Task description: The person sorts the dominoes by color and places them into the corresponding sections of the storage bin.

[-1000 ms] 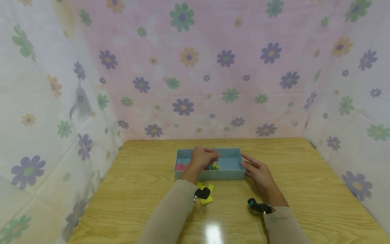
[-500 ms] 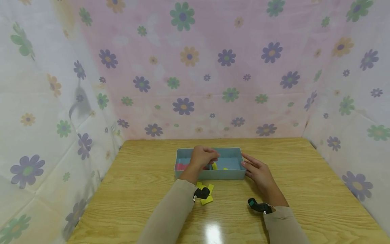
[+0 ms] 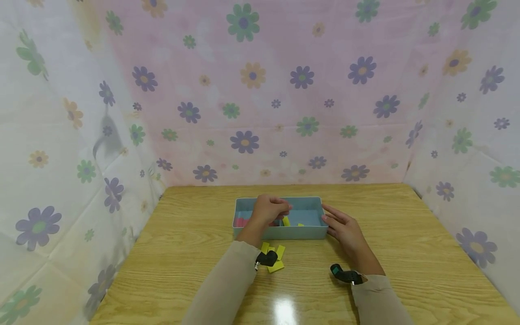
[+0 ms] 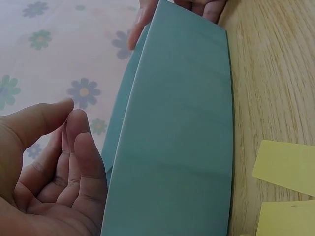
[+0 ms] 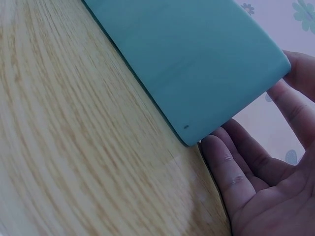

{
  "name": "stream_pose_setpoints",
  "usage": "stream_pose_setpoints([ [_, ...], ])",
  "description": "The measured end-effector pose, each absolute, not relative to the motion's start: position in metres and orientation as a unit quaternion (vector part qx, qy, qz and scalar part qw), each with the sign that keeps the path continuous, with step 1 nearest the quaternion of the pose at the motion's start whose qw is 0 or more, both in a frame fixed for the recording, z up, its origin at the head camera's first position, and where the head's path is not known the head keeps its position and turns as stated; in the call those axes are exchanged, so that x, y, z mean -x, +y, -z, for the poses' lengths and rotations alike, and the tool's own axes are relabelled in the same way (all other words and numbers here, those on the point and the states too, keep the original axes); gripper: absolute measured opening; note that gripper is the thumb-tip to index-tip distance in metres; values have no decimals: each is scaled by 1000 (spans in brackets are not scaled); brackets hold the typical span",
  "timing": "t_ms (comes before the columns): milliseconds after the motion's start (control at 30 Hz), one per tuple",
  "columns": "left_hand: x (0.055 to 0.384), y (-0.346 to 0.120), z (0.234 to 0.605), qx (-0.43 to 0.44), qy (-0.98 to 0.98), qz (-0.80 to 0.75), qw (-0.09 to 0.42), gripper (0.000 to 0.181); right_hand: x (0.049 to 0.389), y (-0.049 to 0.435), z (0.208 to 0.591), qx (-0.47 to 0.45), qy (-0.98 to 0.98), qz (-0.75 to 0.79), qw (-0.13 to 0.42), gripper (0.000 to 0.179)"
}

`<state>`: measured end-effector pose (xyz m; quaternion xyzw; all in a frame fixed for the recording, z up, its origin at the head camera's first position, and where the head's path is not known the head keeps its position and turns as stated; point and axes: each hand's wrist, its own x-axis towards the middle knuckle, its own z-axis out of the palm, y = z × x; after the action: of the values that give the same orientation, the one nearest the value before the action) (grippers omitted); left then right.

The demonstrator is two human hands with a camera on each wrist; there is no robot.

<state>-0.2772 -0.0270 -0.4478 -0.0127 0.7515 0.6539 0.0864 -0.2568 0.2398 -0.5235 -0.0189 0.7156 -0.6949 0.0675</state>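
Note:
A long light-blue box stands on the table, with a divider across its inside. My left hand is over the box; in the left wrist view its fingers curl, and the thumb tip meets the index fingertip with nothing seen between them. At the box's right end, my right hand holds the wall, fingers at the rim corner and low on the side. Pink pieces lie in the left compartment. A yellow block leans by the divider in the right one, and another shows low near the front wall.
Several flat yellow blocks lie on the wooden table in front of the box, partly under my left wrist. A black wrist camera sits on the left arm, another on the right. Flowered cloth hangs behind and at both sides.
A yellow block below my left hand has settled in the right compartment, and another shows by the front wall. The left forearm has shifted slightly left. My right hand has stayed in place.

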Motion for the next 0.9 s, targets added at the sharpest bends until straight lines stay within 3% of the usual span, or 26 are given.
stream_pose_setpoints([
  [433, 270, -47, 448, -7, 751, -653, 98, 28, 258, 240, 525, 14, 717, 693, 66, 67],
  [900, 264, -62, 445, -13, 745, -658, 109, 23, 258, 240, 524, 22, 718, 692, 68, 69],
])
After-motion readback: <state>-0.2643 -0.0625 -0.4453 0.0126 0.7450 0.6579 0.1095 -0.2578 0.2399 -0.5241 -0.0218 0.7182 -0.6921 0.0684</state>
